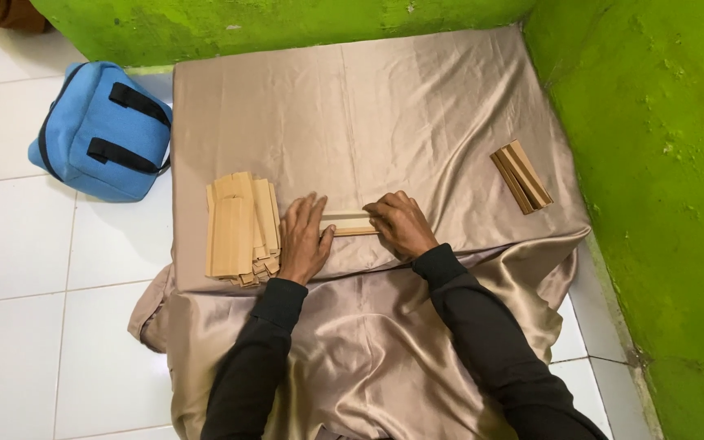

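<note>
Flat, tan cardboard strip [349, 223], pressed between hands

Glossy satin cloth [417, 106] — matt, smooth wooden strips [240, 228].
</note>
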